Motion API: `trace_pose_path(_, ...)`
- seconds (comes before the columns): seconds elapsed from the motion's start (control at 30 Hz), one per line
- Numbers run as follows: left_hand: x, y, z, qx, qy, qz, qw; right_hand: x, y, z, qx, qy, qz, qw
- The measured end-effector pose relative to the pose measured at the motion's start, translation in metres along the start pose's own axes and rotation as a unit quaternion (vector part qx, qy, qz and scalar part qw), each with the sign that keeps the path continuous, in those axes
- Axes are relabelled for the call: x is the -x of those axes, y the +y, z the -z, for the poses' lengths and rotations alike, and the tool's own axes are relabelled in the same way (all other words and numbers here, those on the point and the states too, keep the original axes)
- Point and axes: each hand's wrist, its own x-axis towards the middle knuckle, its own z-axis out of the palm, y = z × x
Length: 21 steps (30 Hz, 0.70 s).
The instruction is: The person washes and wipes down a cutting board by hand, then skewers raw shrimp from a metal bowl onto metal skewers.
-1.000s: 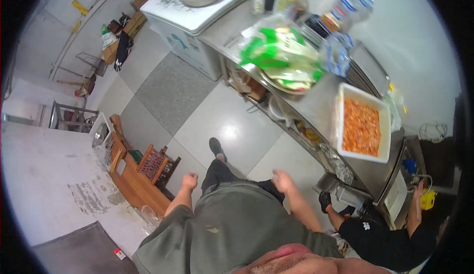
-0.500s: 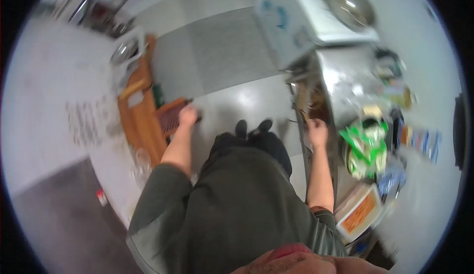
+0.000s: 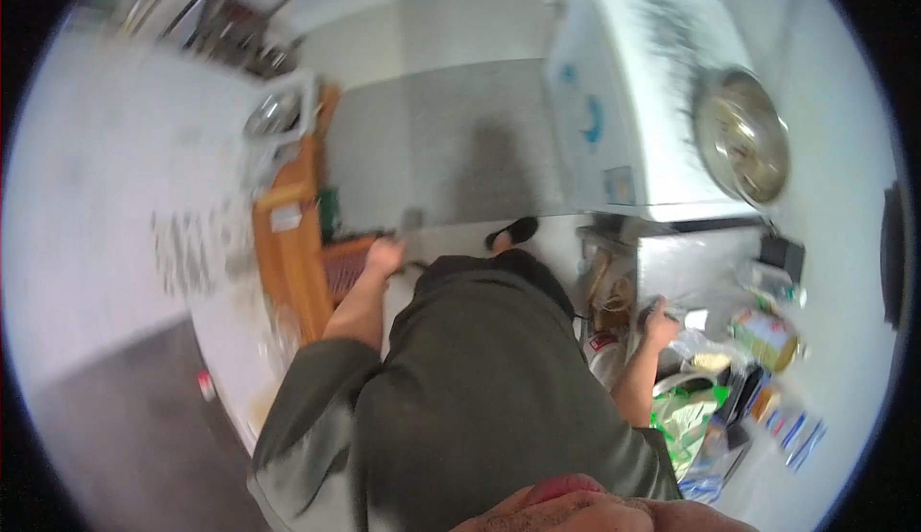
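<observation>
Head view: right hand [image 3: 658, 327] at steel surface [image 3: 689, 256], left hand [image 3: 386, 257] near brown chair [image 3: 343, 271], both grips too blurred to tell; green-white bag [image 3: 683, 426], lower right beside right forearm [image 3: 635, 388], could get knocked by a careless swing.

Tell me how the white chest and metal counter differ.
The white chest bears blue markings; the metal counter is silvery. The chest's side is closed; the counter has open storage below. The chest carries a bowl; the counter, a green-printed bag and more. Both have flat tops.

Both hands [image 3: 385, 257] [image 3: 658, 326] wide apart, forearms [image 3: 357, 307] forward
</observation>
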Motion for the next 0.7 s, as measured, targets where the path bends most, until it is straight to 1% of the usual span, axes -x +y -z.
trace_pose_path(0.03,0.013,0.032,0.044,-0.009,-0.033,0.075,0.997,-0.003,-0.002,-0.003,-0.032,0.013,-0.016,0.999)
trace_pose_path(0.07,0.021,0.059,0.065,0.067,0.039,0.091,0.993,-0.001,-0.013,0.0,-0.003,0.025,-0.059,0.998)
trace_pose_path(0.1,-0.023,0.021,0.049,-0.073,0.06,-0.008,0.996,-0.011,-0.01,-0.005,0.019,0.031,-0.07,0.997)
trace_pose_path(0.13,-0.041,0.029,0.051,0.124,0.085,0.106,0.983,-0.017,-0.009,-0.005,0.021,0.033,-0.081,0.996)
trace_pose_path(0.17,-0.021,0.081,0.076,0.136,0.134,0.115,0.975,-0.022,-0.006,-0.005,-0.003,0.047,-0.078,0.996)
trace_pose_path(0.2,-0.05,0.077,0.07,0.056,0.169,0.063,0.982,-0.029,-0.007,-0.008,-0.033,0.059,-0.071,0.995)
trace_pose_path(0.27,-0.058,0.134,0.093,0.044,0.111,0.053,0.991,-0.049,0.002,-0.02,-0.055,0.086,-0.074,0.992)
trace_pose_path(0.3,-0.069,0.152,0.098,0.033,0.091,0.02,0.995,-0.051,0.009,-0.023,-0.061,0.097,-0.081,0.99)
trace_pose_path(0.4,-0.119,0.219,0.116,0.006,0.036,-0.075,0.997,-0.052,-0.023,0.003,-0.023,0.012,-0.122,0.992)
trace_pose_path(0.43,-0.136,0.245,0.123,-0.001,0.022,-0.102,0.995,-0.057,-0.02,0.0,-0.018,-0.015,-0.137,0.99)
trace_pose_path(0.5,-0.177,0.3,0.133,-0.031,0.003,-0.152,0.988,-0.062,-0.022,-0.005,0.009,0.006,-0.151,0.988)
trace_pose_path(0.57,-0.226,0.364,0.144,-0.076,-0.004,-0.2,0.977,-0.063,-0.02,-0.017,0.036,0.016,-0.175,0.984)
trace_pose_path(0.63,-0.241,0.458,0.166,-0.181,-0.024,-0.22,0.958,-0.054,-0.024,-0.022,0.049,0.024,-0.214,0.975)
trace_pose_path(0.7,-0.243,0.54,0.181,-0.168,0.011,-0.317,0.933,-0.055,-0.02,-0.03,0.046,0.018,-0.235,0.971)
